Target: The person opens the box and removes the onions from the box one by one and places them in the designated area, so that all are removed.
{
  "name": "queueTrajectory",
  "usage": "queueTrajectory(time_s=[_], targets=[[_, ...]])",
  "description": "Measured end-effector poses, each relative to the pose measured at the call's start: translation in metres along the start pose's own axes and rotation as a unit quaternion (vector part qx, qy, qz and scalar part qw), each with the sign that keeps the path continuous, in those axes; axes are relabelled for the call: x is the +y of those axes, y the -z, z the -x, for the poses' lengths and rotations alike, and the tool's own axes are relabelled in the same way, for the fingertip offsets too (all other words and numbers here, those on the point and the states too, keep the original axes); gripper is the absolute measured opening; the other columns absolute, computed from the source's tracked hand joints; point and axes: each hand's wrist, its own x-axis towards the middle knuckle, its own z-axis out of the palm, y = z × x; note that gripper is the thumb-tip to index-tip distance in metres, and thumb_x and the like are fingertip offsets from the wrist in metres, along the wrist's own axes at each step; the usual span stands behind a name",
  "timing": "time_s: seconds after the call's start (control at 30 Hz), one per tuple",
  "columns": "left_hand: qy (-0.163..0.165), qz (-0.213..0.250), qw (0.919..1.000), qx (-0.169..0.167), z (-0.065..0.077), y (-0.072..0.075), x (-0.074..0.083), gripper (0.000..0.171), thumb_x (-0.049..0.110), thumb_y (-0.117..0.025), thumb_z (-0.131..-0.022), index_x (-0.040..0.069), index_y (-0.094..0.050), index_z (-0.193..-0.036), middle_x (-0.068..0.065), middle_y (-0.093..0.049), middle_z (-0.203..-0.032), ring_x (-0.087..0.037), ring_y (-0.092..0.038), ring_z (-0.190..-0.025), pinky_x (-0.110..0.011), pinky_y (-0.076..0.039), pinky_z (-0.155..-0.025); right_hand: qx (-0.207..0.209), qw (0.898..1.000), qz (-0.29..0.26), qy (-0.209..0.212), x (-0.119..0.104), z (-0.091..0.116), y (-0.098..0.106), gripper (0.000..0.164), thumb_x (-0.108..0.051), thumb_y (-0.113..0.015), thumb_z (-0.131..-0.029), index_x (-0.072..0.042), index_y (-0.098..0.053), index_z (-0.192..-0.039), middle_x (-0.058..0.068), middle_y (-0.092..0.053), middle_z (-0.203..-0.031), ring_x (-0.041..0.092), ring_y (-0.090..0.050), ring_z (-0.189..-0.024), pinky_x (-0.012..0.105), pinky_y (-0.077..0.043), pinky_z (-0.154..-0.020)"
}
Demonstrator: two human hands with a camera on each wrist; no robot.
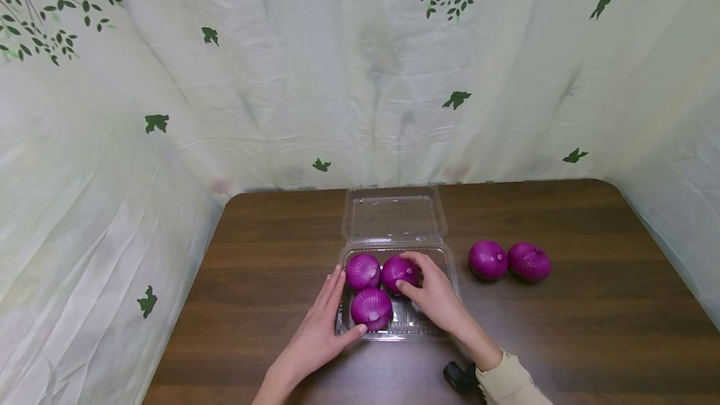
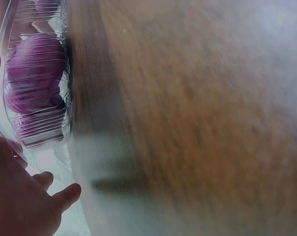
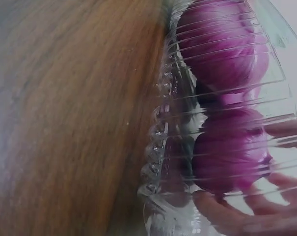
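A dark wooden table [image 1: 562,217] with rounded far corners stands against a pale creased cloth backdrop [image 1: 337,80] printed with green leaves and branches

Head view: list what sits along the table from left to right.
Left hand → onion in the tray's left rear → onion gripped by the right hand → right hand → loose onion → far-right onion.

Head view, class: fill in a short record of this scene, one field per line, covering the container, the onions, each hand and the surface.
container: clear plastic clamshell, lid open, lying flat behind it
onions inside: three purple onions
onions outside: two loose onions, right of the container
left hand: left hand flat against the container's left side
right hand: right hand with its grip on the back right onion
surface: dark wooden table
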Motion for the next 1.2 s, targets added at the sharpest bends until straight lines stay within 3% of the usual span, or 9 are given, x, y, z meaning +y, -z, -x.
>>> queueTrajectory(time_s=[0.3, 0.4, 0.5, 0.57, 0.8, 1.03, 1.2], targets=[[0.003, 0.000, 1.0000, -0.004, -0.0001, 0.0009, 0.0012, 0.104, 0.066, -0.064, -0.083, 0.025, -0.008, -0.160, 0.010, -0.001, -0.165, -0.025, -0.008, -0.150, -0.054, -0.026, -0.112, -0.016, 0.999, -0.027, -0.019, 0.0019, -0.0033, 0.0010, 0.044, -0.012, -0.079, -0.083, -0.016, -0.062, -0.123, 0.008, -0.061, -0.112, 0.016, -0.057, -0.075, 0.029, -0.049, -0.065], [-0.003, -0.001, 1.0000, 0.002, 0.0001, 0.0009, 0.0019, 0.103, 0.065, -0.065, -0.083, 0.023, -0.010, -0.160, 0.007, -0.003, -0.165, -0.026, -0.010, -0.149, -0.054, -0.026, -0.112, -0.035, 0.998, -0.048, -0.034, 0.0015, -0.0034, 0.0018, 0.043, -0.012, -0.078, -0.084, -0.019, -0.060, -0.122, 0.008, -0.062, -0.109, 0.011, -0.052, -0.057, 0.026, -0.047, -0.053], [-0.003, 0.000, 1.0000, 0.003, 0.0000, 0.0007, 0.0021, 0.103, 0.065, -0.065, -0.084, 0.024, -0.009, -0.160, 0.007, -0.003, -0.165, -0.026, -0.009, -0.149, -0.054, -0.026, -0.112, -0.043, 0.997, -0.052, -0.044, 0.0008, -0.0037, 0.0023, 0.041, -0.012, -0.078, -0.084, -0.021, -0.060, -0.120, 0.008, -0.063, -0.107, 0.009, -0.046, -0.049, 0.026, -0.043, -0.049], [-0.005, 0.000, 1.0000, 0.006, 0.0000, 0.0004, 0.0021, 0.103, 0.065, -0.065, -0.084, 0.024, -0.010, -0.160, 0.006, -0.004, -0.165, -0.027, -0.010, -0.149, -0.055, -0.026, -0.112, -0.040, 0.997, -0.045, -0.043, 0.0003, -0.0038, 0.0024, 0.040, -0.012, -0.078, -0.084, -0.022, -0.060, -0.119, 0.007, -0.063, -0.107, 0.010, -0.045, -0.051, 0.028, -0.044, -0.052], [-0.004, 0.000, 1.0000, 0.006, 0.0007, -0.0001, 0.0021, 0.103, 0.065, -0.064, -0.084, 0.023, -0.009, -0.160, 0.007, -0.003, -0.165, -0.027, -0.010, -0.149, -0.055, -0.026, -0.112, -0.006, 0.999, -0.019, -0.028, 0.0005, -0.0033, 0.0004, 0.035, -0.013, -0.080, -0.082, -0.025, -0.066, -0.111, 0.004, -0.062, -0.116, 0.019, -0.057, -0.097, 0.040, -0.048, -0.081], [0.000, 0.000, 1.0000, 0.001, 0.0002, -0.0002, 0.0029, 0.103, 0.066, -0.064, -0.084, 0.025, -0.008, -0.160, 0.008, -0.001, -0.165, -0.026, -0.009, -0.149, -0.055, -0.026, -0.112, 0.017, 0.999, -0.029, -0.022, 0.0006, -0.0016, -0.0012, 0.034, -0.016, -0.083, -0.080, -0.024, -0.069, -0.109, 0.004, -0.061, -0.116, 0.020, -0.059, -0.098, 0.040, -0.050, -0.082], [0.004, 0.001, 1.0000, -0.001, 0.0005, 0.0008, 0.0034, 0.104, 0.066, -0.065, -0.083, 0.026, -0.007, -0.160, 0.009, 0.000, -0.165, -0.026, -0.008, -0.149, -0.055, -0.026, -0.112, 0.048, 0.999, -0.019, 0.008, -0.0006, -0.0024, -0.0021, 0.032, -0.015, -0.084, -0.078, -0.023, -0.070, -0.106, 0.002, -0.061, -0.122, 0.021, -0.057, -0.114, 0.045, -0.046, -0.096]])
